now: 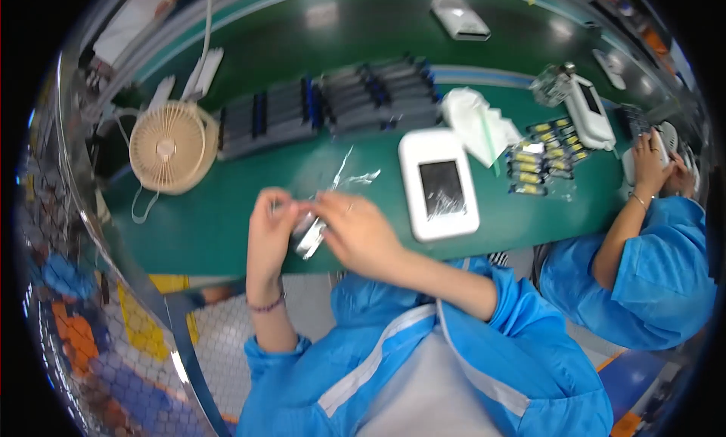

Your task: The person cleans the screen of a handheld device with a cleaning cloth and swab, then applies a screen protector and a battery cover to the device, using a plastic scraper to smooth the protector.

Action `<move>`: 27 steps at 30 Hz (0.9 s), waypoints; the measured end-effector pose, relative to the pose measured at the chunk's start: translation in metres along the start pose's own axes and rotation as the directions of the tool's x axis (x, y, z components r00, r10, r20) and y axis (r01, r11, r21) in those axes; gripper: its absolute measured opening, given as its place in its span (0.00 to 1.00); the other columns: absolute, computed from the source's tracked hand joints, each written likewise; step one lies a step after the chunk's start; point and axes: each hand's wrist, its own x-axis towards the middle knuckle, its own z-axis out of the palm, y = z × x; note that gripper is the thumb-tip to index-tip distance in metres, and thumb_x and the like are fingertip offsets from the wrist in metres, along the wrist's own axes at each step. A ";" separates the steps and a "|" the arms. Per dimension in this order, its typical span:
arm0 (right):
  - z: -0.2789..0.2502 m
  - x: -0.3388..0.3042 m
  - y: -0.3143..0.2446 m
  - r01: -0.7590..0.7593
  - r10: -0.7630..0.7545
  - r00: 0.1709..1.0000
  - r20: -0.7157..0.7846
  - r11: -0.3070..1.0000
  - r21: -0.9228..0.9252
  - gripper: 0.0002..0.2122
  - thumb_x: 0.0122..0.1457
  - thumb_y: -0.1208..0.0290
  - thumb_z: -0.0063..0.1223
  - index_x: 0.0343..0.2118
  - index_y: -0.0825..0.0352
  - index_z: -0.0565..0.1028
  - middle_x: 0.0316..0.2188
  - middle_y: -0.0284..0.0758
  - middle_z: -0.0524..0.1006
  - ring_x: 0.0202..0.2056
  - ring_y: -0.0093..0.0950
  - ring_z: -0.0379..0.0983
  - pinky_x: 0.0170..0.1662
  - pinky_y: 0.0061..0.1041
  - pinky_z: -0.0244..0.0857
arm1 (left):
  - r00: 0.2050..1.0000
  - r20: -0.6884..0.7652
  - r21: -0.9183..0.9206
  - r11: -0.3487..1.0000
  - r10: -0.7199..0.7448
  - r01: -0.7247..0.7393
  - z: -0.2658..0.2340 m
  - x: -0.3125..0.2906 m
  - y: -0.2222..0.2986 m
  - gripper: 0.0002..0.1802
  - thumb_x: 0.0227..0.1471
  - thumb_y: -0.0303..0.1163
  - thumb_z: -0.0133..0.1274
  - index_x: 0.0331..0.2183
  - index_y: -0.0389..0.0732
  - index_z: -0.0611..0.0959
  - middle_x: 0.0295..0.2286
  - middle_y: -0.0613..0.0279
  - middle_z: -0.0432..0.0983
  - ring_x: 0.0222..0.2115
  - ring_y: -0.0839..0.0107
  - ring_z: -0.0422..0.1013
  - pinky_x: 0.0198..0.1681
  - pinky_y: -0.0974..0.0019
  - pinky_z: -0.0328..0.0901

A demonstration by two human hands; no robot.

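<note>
Standing on the green tabletop (189,237) at far left is a round beige plastic fan (170,146); its looping cord could snag my sleeve if I reach that way. Next come rows of dark grey, bar-like parts (348,110) with blue accents, blurred, near enough that a careless elbow might knock them askew. At the front edge, my left hand (271,224) meets my right hand (361,233) fingertip to fingertip. My right fingers are closed on a crinkled, shiny silvery film (311,242) hanging below them; I cannot tell whether my left pinches it too. A loose grip could drop it over the edge. Beyond my knuckles lie clear plastic strips (360,178), which could cling or slide. To their right lies a white, rounded device with a dark screen (439,186); a sweeping right forearm could scuff it.
</note>
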 end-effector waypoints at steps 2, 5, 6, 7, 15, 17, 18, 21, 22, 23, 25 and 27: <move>-0.003 0.001 0.002 -0.055 0.072 0.990 -0.121 0.989 0.138 0.15 0.46 0.75 0.48 0.39 0.69 0.68 0.41 0.43 0.69 0.40 0.41 0.67 0.41 0.34 0.60 | 0.991 -0.114 -0.212 0.976 -0.070 0.045 0.013 0.005 0.000 0.09 0.52 0.28 0.45 0.36 0.37 0.67 0.29 0.52 0.74 0.28 0.69 0.72 0.30 0.71 0.68; -0.002 0.005 0.000 -0.083 0.167 0.948 -0.271 0.951 0.297 0.11 0.46 0.76 0.49 0.35 0.70 0.71 0.35 0.43 0.71 0.38 0.41 0.67 0.40 0.33 0.61 | 0.970 -0.237 -0.176 0.984 -0.051 0.009 0.019 0.004 0.000 0.16 0.53 0.32 0.44 0.41 0.34 0.63 0.27 0.53 0.74 0.27 0.69 0.72 0.28 0.73 0.67; -0.004 0.005 0.000 -0.109 0.186 0.939 -0.291 0.959 0.260 0.11 0.46 0.76 0.50 0.35 0.70 0.71 0.33 0.42 0.71 0.36 0.38 0.68 0.39 0.31 0.61 | 0.970 -0.225 -0.188 0.981 -0.088 0.045 0.027 0.001 0.010 0.17 0.53 0.33 0.44 0.42 0.34 0.63 0.27 0.52 0.74 0.27 0.70 0.73 0.27 0.75 0.67; -0.005 0.003 0.002 -0.171 0.252 0.930 -0.267 0.940 0.295 0.12 0.46 0.77 0.51 0.36 0.69 0.71 0.33 0.40 0.71 0.35 0.34 0.69 0.37 0.26 0.62 | 0.979 -0.184 -0.185 0.981 -0.088 0.054 0.027 0.002 0.007 0.17 0.53 0.32 0.44 0.41 0.33 0.62 0.25 0.50 0.74 0.25 0.66 0.73 0.26 0.73 0.68; -0.009 0.002 0.002 -0.337 0.480 0.864 -0.153 0.777 0.533 0.06 0.44 0.76 0.56 0.27 0.69 0.75 0.23 0.35 0.73 0.25 0.24 0.70 0.26 0.18 0.63 | 0.997 -0.037 -0.140 0.988 -0.068 0.062 0.014 -0.001 0.004 0.16 0.54 0.32 0.42 0.42 0.35 0.62 0.25 0.51 0.75 0.25 0.67 0.74 0.28 0.73 0.68; -0.009 0.002 0.003 -0.326 0.466 0.871 -0.157 0.787 0.524 0.05 0.44 0.76 0.56 0.26 0.69 0.75 0.23 0.35 0.73 0.24 0.24 0.70 0.25 0.18 0.63 | 0.998 -0.012 -0.139 0.989 -0.057 0.054 0.011 -0.001 0.002 0.15 0.54 0.32 0.41 0.42 0.35 0.62 0.25 0.51 0.75 0.25 0.67 0.74 0.28 0.73 0.68; -0.008 0.002 0.004 -0.312 0.450 0.877 -0.166 0.798 0.515 0.05 0.44 0.76 0.56 0.25 0.69 0.75 0.22 0.35 0.73 0.23 0.23 0.70 0.24 0.17 0.62 | 0.999 -0.007 -0.134 0.990 -0.041 0.040 0.010 -0.002 0.002 0.15 0.54 0.31 0.41 0.42 0.34 0.63 0.25 0.51 0.75 0.25 0.68 0.74 0.28 0.73 0.68; -0.011 0.002 0.004 -0.299 0.397 0.906 -0.146 0.845 0.443 0.04 0.44 0.77 0.56 0.23 0.70 0.75 0.21 0.35 0.73 0.22 0.22 0.70 0.24 0.17 0.62 | 1.000 0.001 -0.132 0.991 -0.020 0.020 0.008 -0.003 0.000 0.13 0.55 0.31 0.40 0.41 0.34 0.67 0.24 0.52 0.75 0.25 0.68 0.74 0.29 0.73 0.68; -0.012 0.002 0.004 -0.305 0.402 0.905 -0.137 0.840 0.448 0.04 0.44 0.77 0.56 0.23 0.70 0.75 0.21 0.35 0.73 0.22 0.22 0.70 0.24 0.17 0.62 | 1.000 0.008 -0.136 0.991 -0.005 0.006 0.008 -0.003 0.000 0.13 0.55 0.31 0.40 0.40 0.33 0.68 0.24 0.53 0.75 0.25 0.68 0.74 0.29 0.73 0.69; -0.014 0.002 0.004 -0.311 0.397 0.912 -0.106 0.836 0.452 0.04 0.44 0.77 0.56 0.23 0.70 0.75 0.20 0.34 0.73 0.22 0.22 0.69 0.24 0.17 0.62 | 1.000 0.004 -0.134 0.991 -0.014 0.015 0.008 -0.004 -0.001 0.13 0.55 0.31 0.40 0.40 0.33 0.68 0.24 0.53 0.75 0.25 0.68 0.74 0.29 0.73 0.69; -0.012 0.000 0.004 -0.338 0.424 0.902 -0.083 0.812 0.477 0.03 0.43 0.77 0.56 0.21 0.69 0.74 0.19 0.35 0.72 0.22 0.25 0.69 0.24 0.19 0.62 | 1.000 0.007 -0.116 0.993 -0.006 0.007 0.009 -0.004 -0.001 0.13 0.55 0.31 0.40 0.39 0.33 0.70 0.24 0.54 0.75 0.24 0.70 0.74 0.29 0.74 0.68; -0.008 -0.002 0.004 -0.219 0.302 0.937 -0.176 0.899 0.380 0.03 0.43 0.77 0.56 0.20 0.69 0.73 0.19 0.35 0.71 0.22 0.28 0.69 0.23 0.20 0.62 | 0.994 -0.015 -0.066 0.993 -0.104 0.103 0.009 -0.002 0.005 0.12 0.54 0.31 0.40 0.39 0.33 0.71 0.24 0.54 0.75 0.24 0.70 0.73 0.29 0.74 0.68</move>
